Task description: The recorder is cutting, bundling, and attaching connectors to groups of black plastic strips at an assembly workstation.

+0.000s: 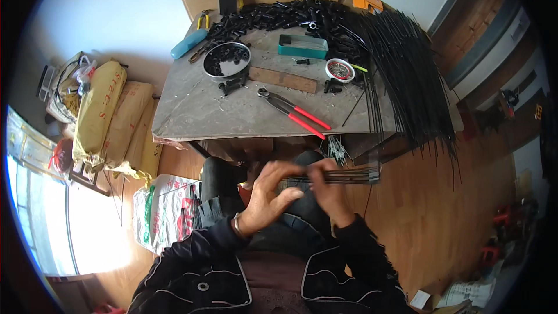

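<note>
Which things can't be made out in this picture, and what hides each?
All in the head view:
Rods: too blurred to count, partly hidden by the right hand.
Left hand: fingertips lost in blur.
Pieces in the small bowl: too small to identify.
Table: far edge hidden by black parts.
Jacket: cut off by the lower edge.

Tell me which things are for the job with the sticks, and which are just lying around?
Probably for the job:
held dark rods
long black rods on the table
maybe the red-handled pliers

Seemingly just lying about:
yellowish sacks
yellow-handled pliers
</note>
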`<state>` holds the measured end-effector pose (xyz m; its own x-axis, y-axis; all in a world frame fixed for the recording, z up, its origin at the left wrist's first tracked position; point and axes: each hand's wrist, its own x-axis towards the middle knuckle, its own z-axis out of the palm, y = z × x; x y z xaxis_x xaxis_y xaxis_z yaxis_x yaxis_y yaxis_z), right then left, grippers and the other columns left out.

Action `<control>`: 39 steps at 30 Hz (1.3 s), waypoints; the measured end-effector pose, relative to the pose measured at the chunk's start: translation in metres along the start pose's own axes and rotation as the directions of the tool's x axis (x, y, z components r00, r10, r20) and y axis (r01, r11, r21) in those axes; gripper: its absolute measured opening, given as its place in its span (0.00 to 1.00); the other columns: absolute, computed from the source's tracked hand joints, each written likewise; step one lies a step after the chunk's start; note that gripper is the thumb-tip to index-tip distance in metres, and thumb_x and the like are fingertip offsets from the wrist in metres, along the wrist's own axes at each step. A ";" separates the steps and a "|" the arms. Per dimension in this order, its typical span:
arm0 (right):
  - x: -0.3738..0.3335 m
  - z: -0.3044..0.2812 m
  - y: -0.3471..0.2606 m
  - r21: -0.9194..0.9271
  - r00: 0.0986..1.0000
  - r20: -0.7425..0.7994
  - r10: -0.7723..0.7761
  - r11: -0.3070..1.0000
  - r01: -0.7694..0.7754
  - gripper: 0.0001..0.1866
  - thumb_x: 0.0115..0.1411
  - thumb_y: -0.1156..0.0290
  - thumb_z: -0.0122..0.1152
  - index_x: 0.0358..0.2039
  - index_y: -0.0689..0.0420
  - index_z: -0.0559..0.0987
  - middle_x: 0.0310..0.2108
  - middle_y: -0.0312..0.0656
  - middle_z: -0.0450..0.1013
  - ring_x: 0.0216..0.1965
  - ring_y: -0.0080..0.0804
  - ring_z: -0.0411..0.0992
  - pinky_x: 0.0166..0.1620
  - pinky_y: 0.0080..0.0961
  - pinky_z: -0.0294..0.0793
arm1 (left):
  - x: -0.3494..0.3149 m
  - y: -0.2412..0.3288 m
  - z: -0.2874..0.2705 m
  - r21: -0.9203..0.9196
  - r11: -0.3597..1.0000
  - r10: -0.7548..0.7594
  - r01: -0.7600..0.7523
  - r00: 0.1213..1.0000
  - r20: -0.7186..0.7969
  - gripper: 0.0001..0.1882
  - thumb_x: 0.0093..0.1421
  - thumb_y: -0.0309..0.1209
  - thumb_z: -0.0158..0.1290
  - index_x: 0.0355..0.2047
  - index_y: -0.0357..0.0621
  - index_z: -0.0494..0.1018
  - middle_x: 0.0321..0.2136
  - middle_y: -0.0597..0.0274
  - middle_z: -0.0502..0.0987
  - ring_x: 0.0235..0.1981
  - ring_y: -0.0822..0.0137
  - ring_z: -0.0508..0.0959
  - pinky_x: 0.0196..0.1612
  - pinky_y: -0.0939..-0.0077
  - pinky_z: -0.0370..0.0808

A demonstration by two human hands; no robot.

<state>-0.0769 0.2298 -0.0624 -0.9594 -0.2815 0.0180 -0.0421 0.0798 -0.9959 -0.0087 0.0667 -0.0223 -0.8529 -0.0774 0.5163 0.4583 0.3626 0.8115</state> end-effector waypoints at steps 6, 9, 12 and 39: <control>0.001 0.069 0.035 -0.436 0.884 0.208 -0.419 0.769 0.467 0.05 0.58 0.67 0.60 0.33 0.53 0.78 0.27 0.42 0.76 0.27 0.39 0.76 0.28 0.31 0.73 | 0.024 0.026 -0.013 -0.041 0.989 -0.146 0.145 0.989 -0.021 0.16 0.58 0.38 0.57 0.38 0.36 0.77 0.36 0.56 0.77 0.38 0.64 0.76 0.42 0.74 0.72; 0.001 0.087 0.043 -0.449 0.904 0.232 -0.359 0.785 0.427 0.08 0.56 0.66 0.63 0.33 0.54 0.77 0.29 0.45 0.76 0.30 0.45 0.76 0.30 0.36 0.73 | 0.016 0.018 -0.024 -0.007 0.984 -0.179 0.179 0.979 -0.093 0.11 0.59 0.32 0.56 0.37 0.36 0.78 0.35 0.56 0.77 0.37 0.63 0.76 0.41 0.73 0.73; -0.002 0.089 0.003 -0.338 0.965 0.179 -0.191 0.910 0.242 0.09 0.55 0.67 0.64 0.32 0.58 0.76 0.27 0.45 0.74 0.28 0.39 0.75 0.30 0.32 0.73 | 0.012 0.005 -0.039 0.088 0.978 -0.177 0.190 0.974 -0.142 0.10 0.62 0.30 0.52 0.38 0.35 0.77 0.34 0.55 0.76 0.36 0.61 0.77 0.40 0.73 0.73; 0.018 0.066 -0.035 0.389 0.884 0.461 -0.077 0.913 -0.123 0.13 0.55 0.76 0.68 0.27 0.58 0.69 0.26 0.35 0.71 0.31 0.21 0.73 0.36 0.17 0.73 | 0.029 -0.033 -0.071 -0.750 0.470 -0.224 0.465 0.885 0.408 0.17 0.58 0.40 0.59 0.22 0.44 0.67 0.24 0.70 0.62 0.28 0.74 0.63 0.35 0.77 0.64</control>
<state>-0.0739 0.1586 -0.0327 -0.7166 -0.6956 0.0522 0.1882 -0.2649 -0.9457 -0.0307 -0.0136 -0.0152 -0.9597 0.2286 0.1634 0.0069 -0.5623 0.8269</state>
